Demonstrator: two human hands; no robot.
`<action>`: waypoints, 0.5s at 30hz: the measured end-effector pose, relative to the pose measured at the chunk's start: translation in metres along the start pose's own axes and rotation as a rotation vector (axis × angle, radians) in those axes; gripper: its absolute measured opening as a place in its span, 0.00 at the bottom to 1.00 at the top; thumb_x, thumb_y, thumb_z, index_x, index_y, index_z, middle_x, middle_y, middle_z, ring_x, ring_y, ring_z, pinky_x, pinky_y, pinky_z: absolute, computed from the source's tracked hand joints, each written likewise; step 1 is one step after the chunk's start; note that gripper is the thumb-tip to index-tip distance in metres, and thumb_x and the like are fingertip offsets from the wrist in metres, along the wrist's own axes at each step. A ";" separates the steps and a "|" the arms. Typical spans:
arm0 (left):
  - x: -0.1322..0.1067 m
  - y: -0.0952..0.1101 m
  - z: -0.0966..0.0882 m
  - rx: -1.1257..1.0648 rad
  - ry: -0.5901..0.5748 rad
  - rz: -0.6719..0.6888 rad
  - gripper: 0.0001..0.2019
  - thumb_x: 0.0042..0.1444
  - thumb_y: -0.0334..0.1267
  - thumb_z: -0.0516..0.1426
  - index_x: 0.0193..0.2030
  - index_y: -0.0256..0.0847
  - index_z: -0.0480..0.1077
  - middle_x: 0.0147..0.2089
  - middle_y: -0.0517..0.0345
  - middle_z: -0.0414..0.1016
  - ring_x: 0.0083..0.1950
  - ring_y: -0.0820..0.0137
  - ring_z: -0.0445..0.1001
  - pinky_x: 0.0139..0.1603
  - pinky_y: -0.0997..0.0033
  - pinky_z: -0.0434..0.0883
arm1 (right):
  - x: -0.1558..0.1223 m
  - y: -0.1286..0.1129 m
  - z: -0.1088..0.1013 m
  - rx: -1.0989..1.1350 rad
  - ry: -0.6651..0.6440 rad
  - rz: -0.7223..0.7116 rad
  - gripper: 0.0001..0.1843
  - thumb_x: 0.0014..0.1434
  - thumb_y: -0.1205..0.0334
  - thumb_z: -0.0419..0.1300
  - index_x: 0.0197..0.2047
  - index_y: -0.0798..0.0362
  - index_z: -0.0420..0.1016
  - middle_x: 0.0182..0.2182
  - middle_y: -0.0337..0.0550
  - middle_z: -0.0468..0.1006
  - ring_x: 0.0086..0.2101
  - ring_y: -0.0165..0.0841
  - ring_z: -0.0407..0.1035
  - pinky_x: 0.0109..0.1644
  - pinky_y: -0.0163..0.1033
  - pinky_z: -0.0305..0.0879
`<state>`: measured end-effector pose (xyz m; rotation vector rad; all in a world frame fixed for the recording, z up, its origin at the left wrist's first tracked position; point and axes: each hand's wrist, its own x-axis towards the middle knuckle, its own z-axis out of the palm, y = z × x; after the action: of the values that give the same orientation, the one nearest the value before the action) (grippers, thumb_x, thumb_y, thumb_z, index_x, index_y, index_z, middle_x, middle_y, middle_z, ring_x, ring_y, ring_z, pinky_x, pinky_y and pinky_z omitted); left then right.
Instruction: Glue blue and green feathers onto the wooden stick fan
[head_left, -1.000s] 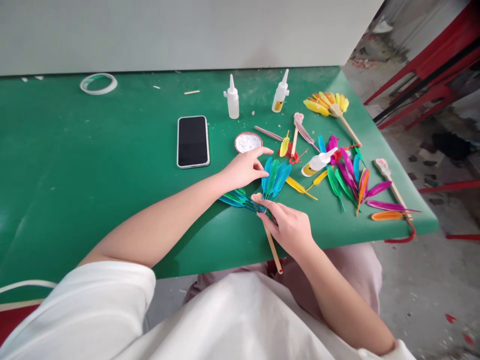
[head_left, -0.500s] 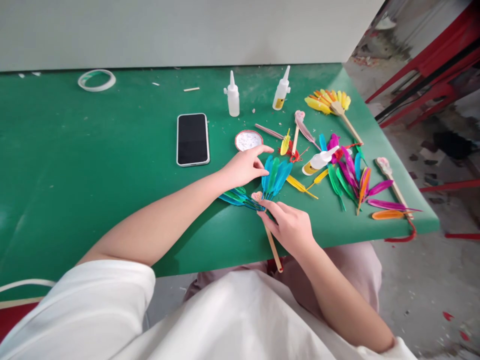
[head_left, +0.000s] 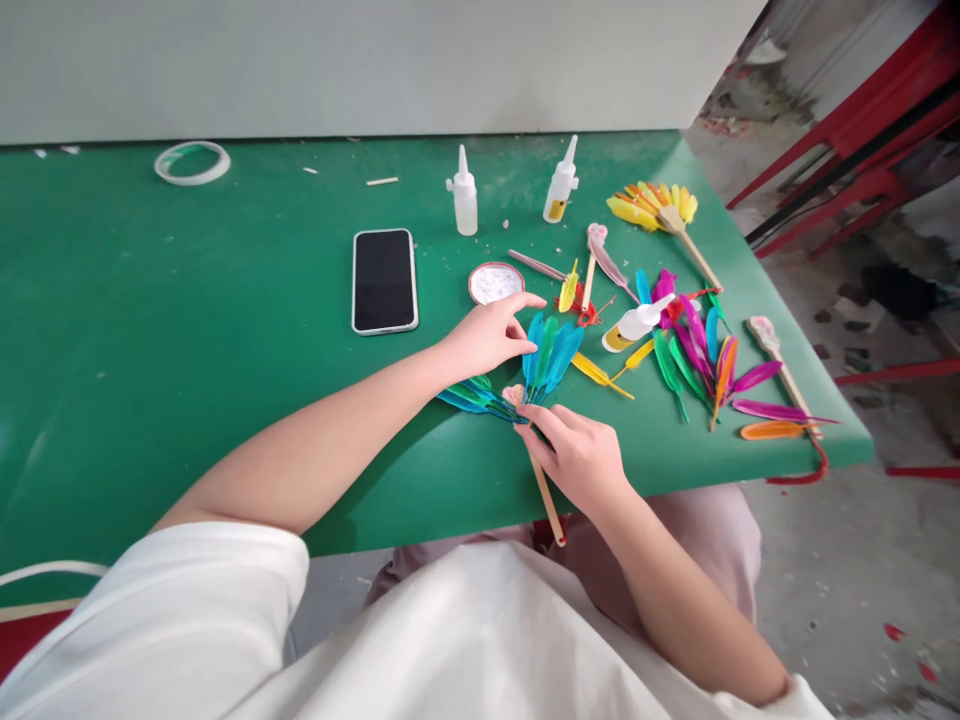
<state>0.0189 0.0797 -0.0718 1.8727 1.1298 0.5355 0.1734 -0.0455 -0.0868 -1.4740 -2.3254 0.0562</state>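
Observation:
My right hand (head_left: 577,452) is closed in a pinch at the head of a small feather fan, where blue and green feathers (head_left: 551,355) meet its wooden stick handle (head_left: 546,498). A second bunch of blue and green feathers (head_left: 480,394) spreads left from the same head, beside a pale pink piece (head_left: 514,394). Over the gap between the bunches, my left hand (head_left: 491,335) has its index finger and thumb apart, with nothing between them. Its thumb tip is at the edge of the upright blue feathers; whether it touches them I cannot tell.
Beyond my left hand lie a round white dish (head_left: 495,282) and a phone (head_left: 384,281). Glue bottles (head_left: 465,200) stand at the back; another bottle (head_left: 634,325) lies among loose coloured feathers (head_left: 701,350). A yellow feather fan (head_left: 652,205), a stick (head_left: 787,375) and a tape roll (head_left: 193,163) are farther out.

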 end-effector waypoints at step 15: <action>-0.053 0.004 -0.008 0.649 0.032 0.590 0.12 0.56 0.31 0.49 0.39 0.43 0.73 0.39 0.52 0.68 0.41 0.67 0.64 0.41 0.66 0.63 | 0.002 0.000 -0.001 0.025 -0.004 -0.024 0.13 0.61 0.57 0.51 0.46 0.50 0.70 0.23 0.34 0.72 0.23 0.23 0.65 0.26 0.32 0.50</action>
<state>-0.0113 0.0372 -0.0606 2.8051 0.8050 0.5561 0.1730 -0.0442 -0.0852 -1.4350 -2.3369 0.0823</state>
